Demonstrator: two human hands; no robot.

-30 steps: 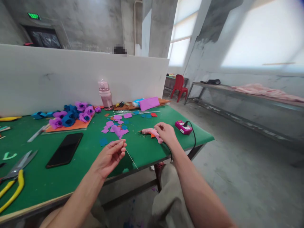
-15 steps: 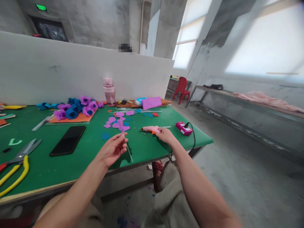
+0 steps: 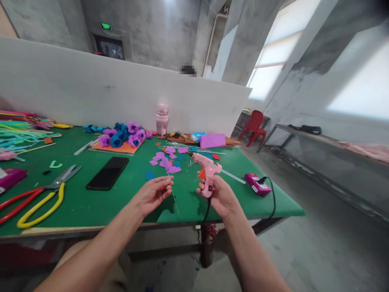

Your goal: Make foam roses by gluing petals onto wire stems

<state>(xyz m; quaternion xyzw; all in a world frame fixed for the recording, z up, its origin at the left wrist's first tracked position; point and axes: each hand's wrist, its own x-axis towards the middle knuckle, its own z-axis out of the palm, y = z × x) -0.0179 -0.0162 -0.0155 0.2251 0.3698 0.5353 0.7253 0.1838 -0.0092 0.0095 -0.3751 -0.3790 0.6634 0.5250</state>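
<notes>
My left hand [image 3: 155,195] is closed in a pinch on a thin pale wire [image 3: 175,201], which slants down past the table's front edge. Purple paper shows just above the fingertips; whether it is joined to the wire I cannot tell. In my right hand [image 3: 224,198] is a pink hot glue gun [image 3: 208,165], gripped by the handle, nozzle pointing up and left. A clear glue stick [image 3: 234,176] juts from its back and a small light glows on its side. Behind the hands lie loose purple paper petals [image 3: 159,155] and a blue paper piece [image 3: 150,175].
Purple and blue paper flowers [image 3: 122,134] rest on orange paper. A black phone [image 3: 107,173] and open scissors [image 3: 60,182] lie on the left. A pink bottle [image 3: 162,121] stands by the white board [image 3: 127,89]. On the right is a magenta box [image 3: 257,184] with a black cord.
My right hand has raised the glue gun off the table and now holds it upright by the handle. The view has turned left; my left hand still pinches the wire.
</notes>
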